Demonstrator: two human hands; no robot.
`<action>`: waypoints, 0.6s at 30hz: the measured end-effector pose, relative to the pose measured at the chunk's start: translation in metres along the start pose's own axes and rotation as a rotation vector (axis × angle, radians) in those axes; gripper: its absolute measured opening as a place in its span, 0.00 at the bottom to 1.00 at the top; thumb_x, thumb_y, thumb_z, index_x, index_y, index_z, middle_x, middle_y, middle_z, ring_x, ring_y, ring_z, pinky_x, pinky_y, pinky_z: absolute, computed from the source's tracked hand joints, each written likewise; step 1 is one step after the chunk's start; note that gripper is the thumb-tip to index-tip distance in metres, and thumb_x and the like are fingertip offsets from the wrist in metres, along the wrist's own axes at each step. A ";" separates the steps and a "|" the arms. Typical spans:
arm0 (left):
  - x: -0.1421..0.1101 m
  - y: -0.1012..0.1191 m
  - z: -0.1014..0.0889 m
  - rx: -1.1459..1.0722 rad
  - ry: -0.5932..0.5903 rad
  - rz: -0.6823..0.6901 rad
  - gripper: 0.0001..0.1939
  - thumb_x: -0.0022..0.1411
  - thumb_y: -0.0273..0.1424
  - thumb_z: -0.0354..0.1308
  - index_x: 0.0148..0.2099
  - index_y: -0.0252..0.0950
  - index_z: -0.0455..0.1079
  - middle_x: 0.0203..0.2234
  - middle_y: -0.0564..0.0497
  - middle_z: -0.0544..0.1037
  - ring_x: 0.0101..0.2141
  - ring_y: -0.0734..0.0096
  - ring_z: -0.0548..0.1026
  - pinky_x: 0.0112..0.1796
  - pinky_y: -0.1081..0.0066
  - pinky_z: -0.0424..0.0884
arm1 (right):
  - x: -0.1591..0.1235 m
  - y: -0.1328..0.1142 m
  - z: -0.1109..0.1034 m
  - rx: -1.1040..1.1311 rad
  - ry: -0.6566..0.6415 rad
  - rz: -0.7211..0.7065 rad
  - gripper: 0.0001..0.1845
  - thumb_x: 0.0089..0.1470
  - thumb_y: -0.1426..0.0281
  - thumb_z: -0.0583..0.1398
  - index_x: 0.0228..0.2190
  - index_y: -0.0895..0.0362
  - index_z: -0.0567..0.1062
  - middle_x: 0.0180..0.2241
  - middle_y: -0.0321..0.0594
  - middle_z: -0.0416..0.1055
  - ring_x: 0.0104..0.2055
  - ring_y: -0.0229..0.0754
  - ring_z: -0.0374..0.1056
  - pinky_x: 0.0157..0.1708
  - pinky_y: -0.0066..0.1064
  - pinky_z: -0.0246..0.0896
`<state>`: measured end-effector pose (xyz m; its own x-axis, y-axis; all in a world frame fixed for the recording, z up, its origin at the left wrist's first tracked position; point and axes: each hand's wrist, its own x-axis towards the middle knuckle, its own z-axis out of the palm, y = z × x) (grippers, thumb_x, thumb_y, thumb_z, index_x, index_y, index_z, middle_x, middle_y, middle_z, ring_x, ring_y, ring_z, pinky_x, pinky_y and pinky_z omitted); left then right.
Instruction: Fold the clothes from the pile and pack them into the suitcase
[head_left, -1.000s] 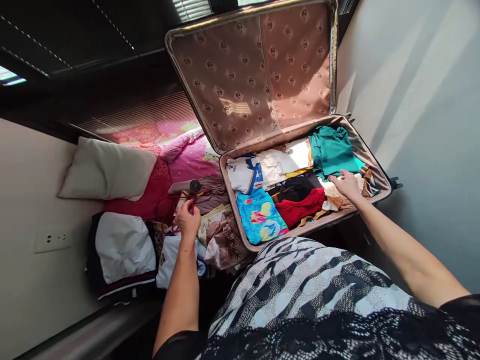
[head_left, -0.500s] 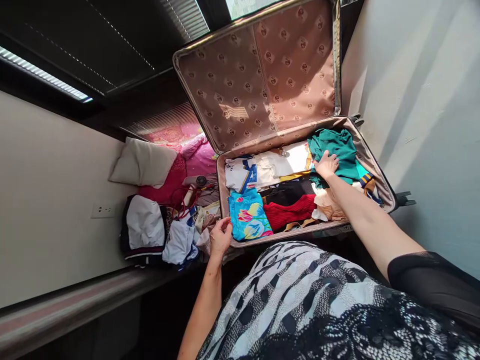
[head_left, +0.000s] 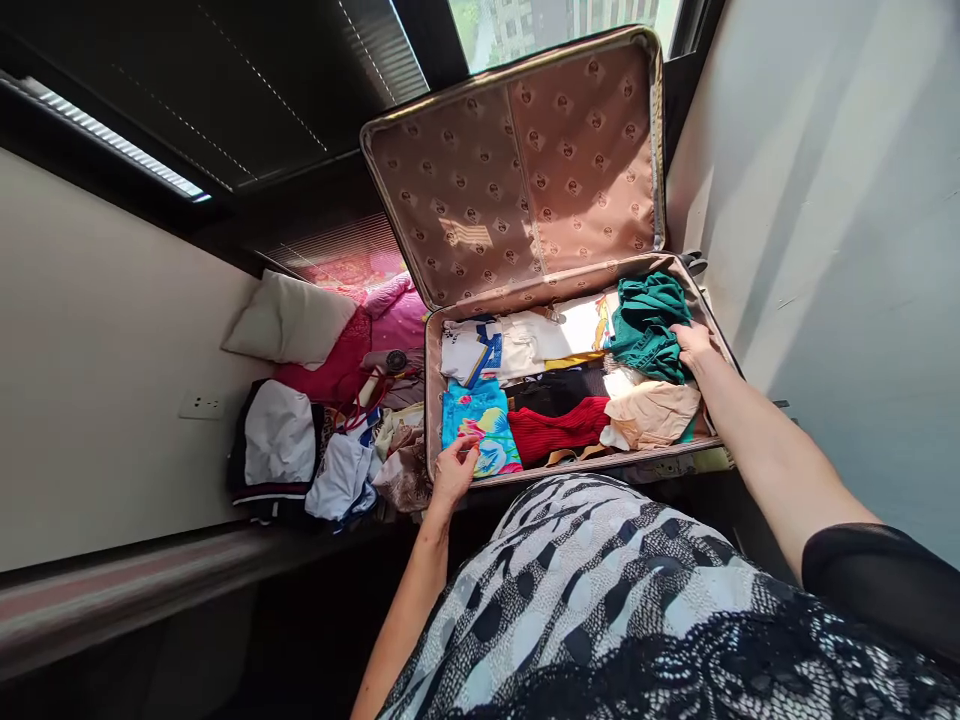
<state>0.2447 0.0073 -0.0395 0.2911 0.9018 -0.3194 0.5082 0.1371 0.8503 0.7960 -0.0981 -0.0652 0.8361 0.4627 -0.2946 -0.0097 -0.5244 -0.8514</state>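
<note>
An open suitcase (head_left: 431, 400) with a brown patterned lid (head_left: 517, 170) lies on the bed, filled with folded clothes. My left hand (head_left: 454, 470) rests on the suitcase's near left corner, fingers curled over a blue flowered garment (head_left: 480, 425). My right hand (head_left: 694, 345) is at the far right of the case, fingers pressed into a bunched green garment (head_left: 645, 320). A red knit (head_left: 555, 430), a beige cloth (head_left: 656, 410), a black piece (head_left: 555, 390) and white shirts (head_left: 517, 340) lie between the two hands.
Left of the case, loose clothes (head_left: 337, 470), a hair dryer (head_left: 382, 362) with a red cord, a white pillow (head_left: 289, 320) and a pink blanket (head_left: 375, 330) cover the bed. A wall with a socket (head_left: 199, 405) stands at left, another wall (head_left: 825, 200) at right.
My left hand came from the clothes pile by the dryer to the suitcase's near left corner. My right hand moved across the green garment to its right side, and the garment is now bunched up.
</note>
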 end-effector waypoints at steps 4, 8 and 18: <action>0.001 0.010 0.011 -0.010 -0.059 -0.046 0.24 0.50 0.45 0.70 0.44 0.34 0.83 0.41 0.40 0.88 0.34 0.59 0.85 0.41 0.62 0.82 | -0.016 -0.005 0.020 -0.085 -0.100 -0.025 0.26 0.56 0.67 0.69 0.55 0.59 0.78 0.60 0.54 0.74 0.61 0.51 0.70 0.64 0.44 0.66; -0.001 0.018 0.017 0.000 -0.126 -0.053 0.25 0.49 0.48 0.72 0.43 0.34 0.83 0.38 0.41 0.87 0.34 0.57 0.86 0.41 0.61 0.82 | -0.033 -0.015 0.038 -0.429 -0.228 -0.054 0.31 0.63 0.53 0.67 0.62 0.54 0.76 0.75 0.54 0.56 0.75 0.67 0.51 0.73 0.61 0.48; -0.013 0.011 0.018 0.062 -0.147 -0.080 0.27 0.50 0.50 0.70 0.45 0.34 0.82 0.40 0.38 0.87 0.38 0.53 0.86 0.44 0.57 0.82 | -0.017 -0.004 0.014 -0.595 0.103 0.163 0.43 0.68 0.66 0.62 0.72 0.74 0.52 0.68 0.78 0.57 0.70 0.62 0.55 0.64 0.47 0.53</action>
<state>0.2611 -0.0098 -0.0331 0.3607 0.8188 -0.4466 0.5819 0.1766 0.7938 0.7742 -0.0942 -0.0628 0.8987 0.2870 -0.3316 0.1405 -0.9046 -0.4024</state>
